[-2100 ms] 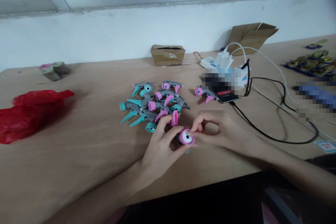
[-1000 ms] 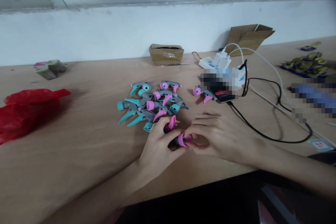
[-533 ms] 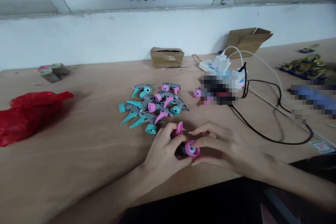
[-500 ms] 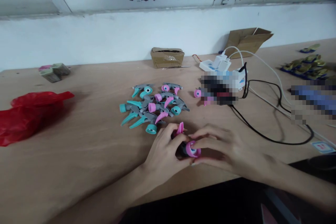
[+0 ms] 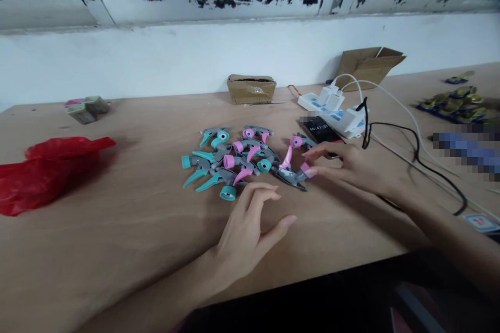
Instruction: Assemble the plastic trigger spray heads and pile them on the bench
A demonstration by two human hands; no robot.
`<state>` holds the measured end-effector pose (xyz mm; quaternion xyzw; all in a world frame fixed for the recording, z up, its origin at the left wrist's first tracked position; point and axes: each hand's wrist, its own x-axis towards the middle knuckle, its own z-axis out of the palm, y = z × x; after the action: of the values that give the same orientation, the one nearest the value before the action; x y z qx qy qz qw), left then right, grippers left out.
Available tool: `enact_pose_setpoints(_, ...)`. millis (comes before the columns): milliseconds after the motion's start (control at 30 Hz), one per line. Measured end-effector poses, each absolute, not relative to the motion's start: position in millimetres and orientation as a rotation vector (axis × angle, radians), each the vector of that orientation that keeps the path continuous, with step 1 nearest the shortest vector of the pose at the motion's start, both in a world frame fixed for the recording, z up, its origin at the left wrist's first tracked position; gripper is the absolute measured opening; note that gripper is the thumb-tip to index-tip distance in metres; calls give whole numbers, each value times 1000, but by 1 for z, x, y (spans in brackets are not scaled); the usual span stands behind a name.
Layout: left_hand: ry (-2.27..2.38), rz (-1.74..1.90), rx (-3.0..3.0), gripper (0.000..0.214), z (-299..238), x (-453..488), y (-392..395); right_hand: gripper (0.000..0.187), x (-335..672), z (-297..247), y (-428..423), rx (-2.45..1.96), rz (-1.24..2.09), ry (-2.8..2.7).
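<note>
My left hand [image 5: 244, 234] hovers low over the table in front of the pile, fingers curved and apart, nothing in it. My right hand [image 5: 347, 169] has its thumb and fingertips at the pink collar of a grey spray trigger head [image 5: 291, 177], whose pink lever points up. This head lies against the right side of a pile of grey trigger heads with teal or pink collars and levers, among them one with a teal collar [image 5: 227, 193]. Behind my right fingers rests another pink-collared trigger head [image 5: 297, 141].
A phone [image 5: 322, 129] lies beside a white power strip [image 5: 344, 117] with cables running right. Cardboard boxes [image 5: 252, 89] stand by the wall. On the left is a red plastic bag [image 5: 66, 169]; gold-and-blue pieces [image 5: 453, 106] sit far right.
The pink trigger head, held between both hands before, is now at the pile's right side with my right hand. My left hand has let go and opened.
</note>
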<state>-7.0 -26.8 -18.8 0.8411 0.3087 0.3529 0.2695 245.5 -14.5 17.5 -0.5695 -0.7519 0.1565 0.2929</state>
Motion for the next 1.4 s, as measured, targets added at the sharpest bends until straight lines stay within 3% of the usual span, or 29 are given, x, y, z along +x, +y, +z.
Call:
enact_pose_setpoints(267,838,920,2251,12,-22,-5,-24,30,270,-6,53,-1586,-129,-2244)
enact_pose_setpoints(400,865,927,2259,11,-24,-5,-23,27,267,-20,79,-1611,-119,-2331)
enact_pose_setpoints(567,909,910,2179,9,-21,-5,-25,24,254,12,59,-1581,-139,-2132)
enact_pose_setpoints(700,898,876,1824,17,-18,-3,-23,28,227,39,9,-1290,314,-2059)
enact_pose_setpoints(867,708,783,1303,44,-15,-3,-13,32,190,21,-32,-920,815,-2141)
enact_pose_setpoints(1067,635,693,1360,47,-3,-3,-10,36,193,15,-24,-894,756,-2083)
enact_pose_setpoints(1167,736,743,1420,32,-3,-3,-12,40,205,23,-13,-929,871,-2171)
enact_pose_setpoints(1267,749,687,1382,28,-8,-3,-15,27,211,22,-4,-923,1024,-2151)
enact_pose_setpoints(1400,839,721,1435,32,-14,-3,-19,20,208,17,-2,-905,945,-2127)
